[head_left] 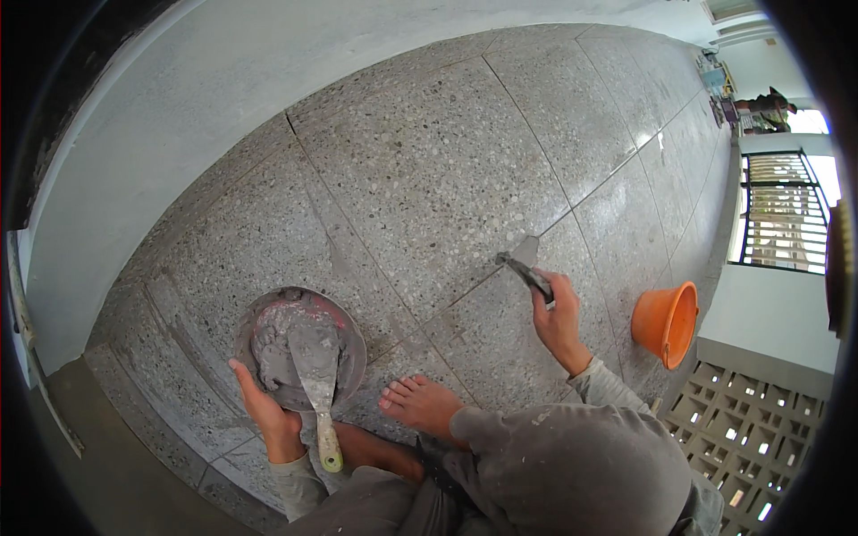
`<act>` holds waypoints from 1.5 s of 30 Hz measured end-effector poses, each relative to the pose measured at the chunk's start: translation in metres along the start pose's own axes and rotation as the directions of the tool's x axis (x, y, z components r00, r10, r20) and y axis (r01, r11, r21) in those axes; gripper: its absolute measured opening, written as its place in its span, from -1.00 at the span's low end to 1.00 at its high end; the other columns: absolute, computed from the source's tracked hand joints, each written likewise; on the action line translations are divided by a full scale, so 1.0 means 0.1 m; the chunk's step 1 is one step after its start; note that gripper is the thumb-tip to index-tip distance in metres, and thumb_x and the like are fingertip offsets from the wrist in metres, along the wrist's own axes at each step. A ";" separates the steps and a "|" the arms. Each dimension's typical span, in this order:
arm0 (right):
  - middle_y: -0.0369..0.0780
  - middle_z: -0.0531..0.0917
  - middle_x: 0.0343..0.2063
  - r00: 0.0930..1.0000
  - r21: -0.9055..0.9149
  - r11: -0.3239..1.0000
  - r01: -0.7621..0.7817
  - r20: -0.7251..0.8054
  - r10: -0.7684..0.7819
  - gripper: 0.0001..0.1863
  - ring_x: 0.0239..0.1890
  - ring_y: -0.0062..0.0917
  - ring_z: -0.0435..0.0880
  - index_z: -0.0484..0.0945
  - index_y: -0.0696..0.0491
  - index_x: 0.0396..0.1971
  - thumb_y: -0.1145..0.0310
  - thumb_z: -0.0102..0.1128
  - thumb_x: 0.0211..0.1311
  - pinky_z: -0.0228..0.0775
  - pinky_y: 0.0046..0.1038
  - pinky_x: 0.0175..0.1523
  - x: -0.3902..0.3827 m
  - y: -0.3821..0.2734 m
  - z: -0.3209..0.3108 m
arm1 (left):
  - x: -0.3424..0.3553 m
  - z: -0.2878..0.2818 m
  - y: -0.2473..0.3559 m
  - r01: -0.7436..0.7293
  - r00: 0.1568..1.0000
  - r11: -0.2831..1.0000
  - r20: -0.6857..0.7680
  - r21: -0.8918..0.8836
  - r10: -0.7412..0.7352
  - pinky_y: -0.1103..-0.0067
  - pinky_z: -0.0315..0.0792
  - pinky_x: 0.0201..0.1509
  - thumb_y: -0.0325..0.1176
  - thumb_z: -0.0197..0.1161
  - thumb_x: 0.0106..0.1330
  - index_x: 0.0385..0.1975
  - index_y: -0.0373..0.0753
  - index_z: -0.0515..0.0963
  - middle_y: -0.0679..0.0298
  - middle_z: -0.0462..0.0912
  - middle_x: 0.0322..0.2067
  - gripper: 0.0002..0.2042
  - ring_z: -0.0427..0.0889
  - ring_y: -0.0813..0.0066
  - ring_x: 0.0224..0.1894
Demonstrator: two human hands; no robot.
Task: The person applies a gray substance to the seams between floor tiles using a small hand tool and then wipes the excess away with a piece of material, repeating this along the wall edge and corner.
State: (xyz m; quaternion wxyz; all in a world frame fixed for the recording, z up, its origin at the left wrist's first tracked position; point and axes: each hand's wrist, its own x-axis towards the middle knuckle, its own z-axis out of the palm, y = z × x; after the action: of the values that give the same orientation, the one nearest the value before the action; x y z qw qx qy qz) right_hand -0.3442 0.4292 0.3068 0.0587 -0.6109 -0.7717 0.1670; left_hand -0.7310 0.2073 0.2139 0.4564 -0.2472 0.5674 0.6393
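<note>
My left hand (265, 413) cups the near left side of a round metal bowl (356, 357), with some of its fingers hidden by the rim. Wet grey grout (279, 338) fills much of the bowl. Lying in it is a putty knife (318, 380), its blade smeared with grout and its pale handle hanging over the near rim. My right hand (561, 323) is closed round the dark handle of a small trowel (527, 255). The trowel's grey blade is at the floor, right by a joint between two speckled tiles (438, 161).
An orange bucket (657, 322) stands to the right of my right hand. My bare foot (424, 404) is on the tiles between my hands. A white wall (223, 98) borders the floor at far left. At far right are a barred window (786, 210) and a pierced block wall (751, 420).
</note>
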 end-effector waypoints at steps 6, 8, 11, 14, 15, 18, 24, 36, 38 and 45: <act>0.03 0.66 -0.14 0.973 -0.118 0.993 -0.001 -0.230 -0.026 -0.67 -0.09 -0.03 0.64 0.56 0.14 0.06 0.60 0.14 0.29 0.46 -0.18 0.04 0.74 0.54 -0.10 | -0.03 0.04 0.05 -0.013 1.000 1.000 -0.014 0.017 0.013 0.32 0.24 0.48 0.19 0.03 0.53 0.47 -0.38 0.17 0.07 0.28 0.43 -0.22 0.34 0.16 0.42; 0.05 0.66 -0.09 0.985 -0.080 0.996 0.051 -0.160 -0.063 -0.62 -0.04 -0.01 0.64 0.55 0.15 0.10 0.63 0.11 0.27 0.46 -0.16 0.07 0.65 0.49 -0.01 | -0.07 0.04 0.07 -0.030 0.999 1.000 0.012 -0.005 0.030 0.31 0.25 0.47 0.19 0.03 0.53 0.46 -0.38 0.19 0.06 0.29 0.42 -0.23 0.35 0.16 0.41; 0.02 0.67 -0.08 0.988 -0.001 0.988 0.153 -0.031 -0.153 -0.55 -0.01 -0.04 0.64 0.55 0.15 0.11 0.67 0.13 0.17 0.45 -0.17 0.12 0.26 0.22 0.13 | -0.10 0.06 0.10 -0.044 0.999 0.999 -0.008 -0.005 0.044 0.31 0.25 0.47 0.19 0.03 0.53 0.45 -0.38 0.20 0.06 0.29 0.42 -0.23 0.35 0.16 0.41; -0.03 0.69 -0.06 0.971 -0.002 0.971 0.238 0.014 -0.238 -0.48 0.01 -0.10 0.65 0.57 0.14 0.10 0.70 0.14 0.07 0.43 -0.19 0.14 -0.10 -0.03 0.31 | -0.08 0.09 0.10 -0.050 0.999 0.998 0.015 -0.026 0.050 0.30 0.25 0.48 0.19 0.03 0.53 0.45 -0.39 0.21 0.06 0.29 0.42 -0.24 0.35 0.15 0.41; -0.06 0.69 -0.05 0.952 0.009 0.958 0.287 0.111 -0.286 -0.47 0.04 -0.14 0.64 0.59 0.11 0.09 0.71 0.15 0.04 0.43 -0.20 0.15 -0.22 -0.15 0.33 | -0.07 0.11 0.11 -0.056 0.998 0.998 0.013 -0.026 0.056 0.30 0.25 0.48 0.19 0.03 0.53 0.45 -0.39 0.21 0.06 0.29 0.42 -0.24 0.35 0.15 0.41; -0.13 0.70 -0.01 0.880 0.059 0.915 0.399 0.254 -0.400 -0.46 0.09 -0.20 0.63 0.62 0.08 0.07 0.71 0.18 0.01 0.43 -0.21 0.15 -0.24 -0.25 0.26 | -0.07 0.14 0.15 -0.079 0.997 0.997 0.005 -0.005 0.079 0.30 0.26 0.47 0.18 0.02 0.54 0.44 -0.39 0.21 0.06 0.31 0.41 -0.24 0.36 0.15 0.40; -0.21 0.70 0.04 0.795 -0.149 0.782 0.606 0.062 -0.604 -0.51 0.12 -0.24 0.64 0.67 0.06 0.01 0.69 0.24 0.00 0.46 -0.20 0.21 0.35 0.07 0.23 | -0.11 0.13 0.23 -0.101 0.994 0.994 0.040 -0.029 0.103 0.30 0.27 0.47 0.14 -0.03 0.58 0.44 -0.33 0.24 0.10 0.33 0.41 -0.31 0.37 0.18 0.41; -0.04 0.68 0.01 0.976 -0.242 0.962 0.129 -0.138 -0.166 -0.47 0.08 -0.09 0.62 0.58 0.15 0.10 0.75 0.08 0.06 0.46 -0.22 0.18 0.49 0.22 0.08 | -0.19 -0.01 0.29 -0.139 0.990 0.988 -0.012 -0.068 0.138 0.30 0.27 0.47 0.15 -0.04 0.57 0.44 -0.32 0.25 0.11 0.35 0.40 -0.32 0.37 0.17 0.40; -0.04 0.67 0.02 0.973 -0.199 0.955 0.220 -0.028 -0.230 -0.45 0.09 -0.07 0.62 0.57 0.16 0.11 0.75 0.05 0.04 0.47 -0.20 0.18 0.24 -0.07 0.19 | -0.19 0.00 0.28 -0.135 0.991 0.989 -0.028 -0.054 0.134 0.30 0.27 0.47 0.15 -0.04 0.57 0.44 -0.32 0.25 0.12 0.35 0.40 -0.32 0.38 0.17 0.40; -0.12 0.69 0.05 0.899 0.014 0.926 0.376 0.238 -0.368 -0.47 0.07 -0.17 0.65 0.61 0.15 0.07 0.73 0.12 0.02 0.56 -0.24 0.09 -0.50 -0.65 0.47 | -0.14 0.09 0.24 -0.125 0.992 0.989 0.002 -0.079 0.126 0.31 0.24 0.48 0.15 -0.03 0.57 0.46 -0.33 0.21 0.10 0.31 0.42 -0.30 0.36 0.18 0.41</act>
State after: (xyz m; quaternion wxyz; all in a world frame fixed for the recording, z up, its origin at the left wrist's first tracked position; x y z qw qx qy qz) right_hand -0.4056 0.3599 0.2901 -0.0129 -0.4288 -0.8782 0.2116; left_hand -0.7436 0.2135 0.2402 0.4071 -0.2267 0.5548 0.6893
